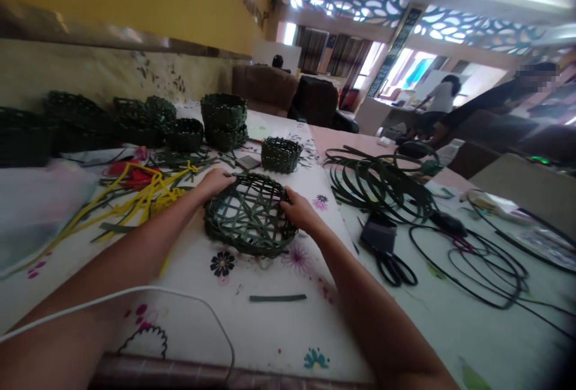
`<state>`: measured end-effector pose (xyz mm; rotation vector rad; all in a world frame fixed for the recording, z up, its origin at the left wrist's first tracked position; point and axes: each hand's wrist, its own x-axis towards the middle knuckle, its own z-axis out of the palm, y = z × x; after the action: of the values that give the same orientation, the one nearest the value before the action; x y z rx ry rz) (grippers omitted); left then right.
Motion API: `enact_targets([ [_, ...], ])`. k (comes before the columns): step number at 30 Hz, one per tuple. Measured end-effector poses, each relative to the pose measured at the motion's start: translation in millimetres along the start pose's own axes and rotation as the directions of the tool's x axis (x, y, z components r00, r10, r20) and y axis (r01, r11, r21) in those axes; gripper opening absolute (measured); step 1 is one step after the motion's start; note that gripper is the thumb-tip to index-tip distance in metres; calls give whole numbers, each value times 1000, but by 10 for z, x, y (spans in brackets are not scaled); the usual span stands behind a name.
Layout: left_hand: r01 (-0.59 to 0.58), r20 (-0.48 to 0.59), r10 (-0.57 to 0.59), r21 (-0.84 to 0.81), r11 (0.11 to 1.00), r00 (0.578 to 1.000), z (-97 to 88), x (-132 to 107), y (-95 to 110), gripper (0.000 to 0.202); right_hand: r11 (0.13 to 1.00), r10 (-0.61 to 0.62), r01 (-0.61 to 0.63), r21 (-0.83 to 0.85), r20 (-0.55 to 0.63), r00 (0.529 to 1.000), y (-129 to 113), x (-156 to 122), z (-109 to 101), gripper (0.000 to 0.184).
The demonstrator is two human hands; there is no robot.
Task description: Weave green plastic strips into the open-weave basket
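Observation:
A dark green woven basket, low and round with an open lattice base, lies tilted on the flowered tablecloth in front of me. My left hand grips its far left rim, fingers closed over the edge. On the right, my right hand pinches the basket's side, thumb near the rim. Just behind it stands a smaller green basket. A short green strip lies flat on the cloth nearer to me.
Yellow strips and green scraps spread at left, with stacked baskets behind. Coiled green strips, black scissors and a black cable lie right. A white cord crosses low in front. People are in the background.

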<state>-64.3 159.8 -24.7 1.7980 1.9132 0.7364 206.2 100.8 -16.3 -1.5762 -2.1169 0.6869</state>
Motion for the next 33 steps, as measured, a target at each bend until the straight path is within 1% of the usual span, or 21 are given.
enact_targets([
  [1, -14, 10, 15, -34, 999, 1000, -45, -35, 12, 31, 999, -1, 2, 35, -6, 1000, 20, 0, -11, 44],
  [3, -47, 13, 49, -100, 994, 999, -144, -126, 33, 37, 985, 12, -11, 171, -10, 1000, 63, -7, -46, 41],
  [6, -86, -14, 84, -173, 981, 996, -271, -324, 36, 49, 909, 52, -30, 416, -41, 998, 132, -9, -122, 43],
  [7, -99, -24, 96, -188, 977, 995, -297, -407, 27, 51, 886, 68, -29, 462, -67, 995, 151, -2, -144, 45],
  [9, -167, -56, 159, -217, 962, 986, -318, -592, 0, 49, 879, 86, -18, 477, -122, 989, 179, 26, -166, 50],
  [10, -232, -85, 218, -232, 945, 972, -319, -688, -17, 46, 888, 90, -15, 460, -142, 986, 186, 44, -163, 51],
  [12, -359, -150, 330, -258, 897, 932, -311, -873, -55, 42, 920, 87, -19, 392, -158, 984, 192, 83, -133, 48],
  [14, -432, -178, 397, -265, 862, 900, -306, -1025, -94, 41, 948, 87, -35, 317, -153, 984, 192, 115, -91, 40],
  [16, -479, -175, 448, -248, 842, 877, -308, -1131, -131, 42, 962, 101, -61, 265, -139, 985, 191, 136, -66, 39],
  [18, -527, -143, 508, -193, 828, 850, -306, -1194, -153, 40, 973, 111, -82, 214, -127, 986, 184, 149, -75, 41],
  [22, -617, -23, 618, -72, 783, 786, -271, -1237, -145, 34, 993, 108, -101, 69, -106, 989, 131, 177, -168, 40],
  [25, -675, 46, 678, -66, 734, 733, -241, -1228, -134, 35, 991, 117, -122, -45, -101, 988, 56, 202, -227, 38],
  [26, -687, 56, 690, -67, 724, 722, -236, -1222, -136, 34, 988, 124, -133, -84, -105, 987, 28, 204, -237, 38],
  [28, -697, 37, 700, -66, 714, 713, -242, -1214, -148, 34, 975, 140, -157, -155, -114, 984, -28, 190, -244, 38],
  [31, -693, -79, 689, -67, 718, 721, -284, -1224, -171, 40, 956, 159, -181, -230, -111, 981, -102, 123, -256, 36],
  [33, -699, -124, 690, -57, 713, 713, -323, -1241, -179, 42, 949, 165, -184, -255, -92, 982, -135, 64, -278, 33],
])
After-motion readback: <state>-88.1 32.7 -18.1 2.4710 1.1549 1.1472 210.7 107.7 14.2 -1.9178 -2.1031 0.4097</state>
